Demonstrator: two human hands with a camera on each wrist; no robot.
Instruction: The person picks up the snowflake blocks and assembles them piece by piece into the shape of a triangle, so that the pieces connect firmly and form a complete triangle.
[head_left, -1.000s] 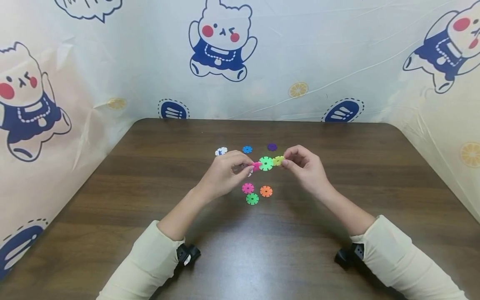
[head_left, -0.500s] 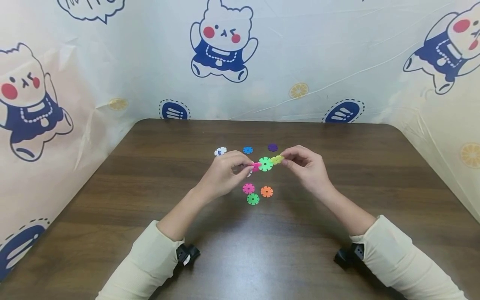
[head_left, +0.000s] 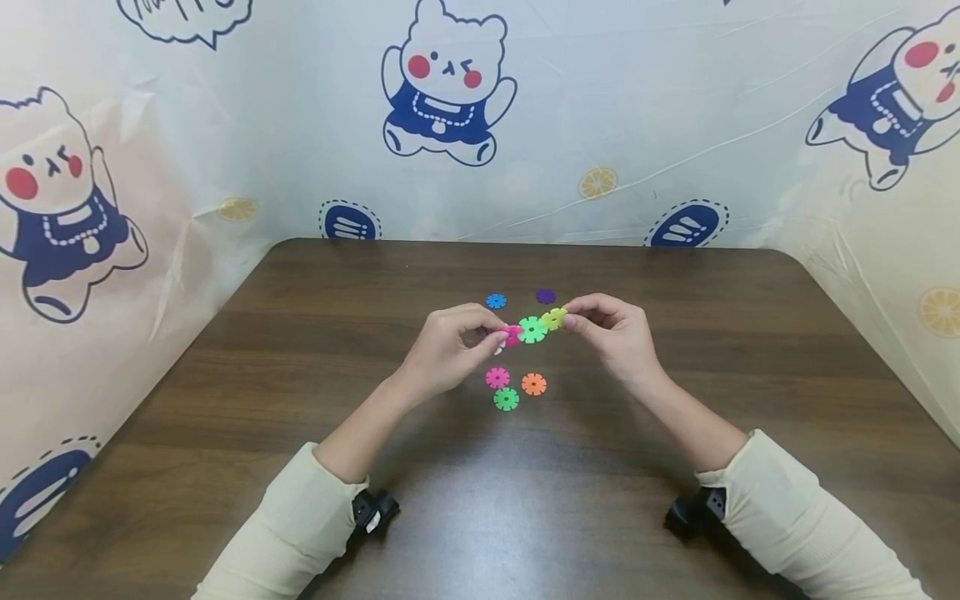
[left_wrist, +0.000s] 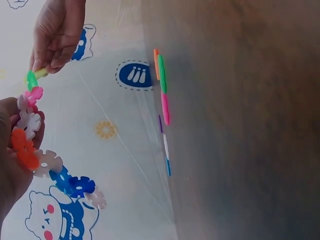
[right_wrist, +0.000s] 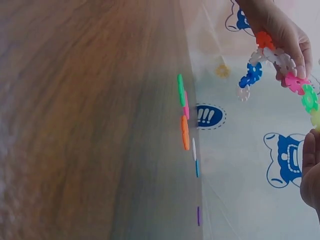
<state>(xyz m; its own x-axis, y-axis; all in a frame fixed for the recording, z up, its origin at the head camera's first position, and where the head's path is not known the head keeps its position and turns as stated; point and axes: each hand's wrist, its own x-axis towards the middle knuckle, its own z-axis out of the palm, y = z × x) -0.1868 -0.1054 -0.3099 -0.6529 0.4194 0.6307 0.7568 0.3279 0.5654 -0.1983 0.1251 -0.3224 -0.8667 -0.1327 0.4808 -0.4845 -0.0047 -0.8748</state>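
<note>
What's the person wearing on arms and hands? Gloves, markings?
No gloves: left hand and right hand are bare, with no rings or markings visible. Both forearms wear long cream sleeves pushed partway up. A small black device sits at each sleeve cuff, likely the wrist camera mounts. No cables show.

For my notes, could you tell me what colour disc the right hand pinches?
Yellow disc, clearest in the head view.

Place: a screened-off play or craft corner, kind of building cannot be told
Walls: plastic sheeting [head_left: 637,125] printed with cartoon bears [head_left: 447,83] and lemon slices
Surface: dark wood-grain counter [head_left: 525,500]
Playthings: bright plastic snowflake discs [head_left: 517,387]
</note>
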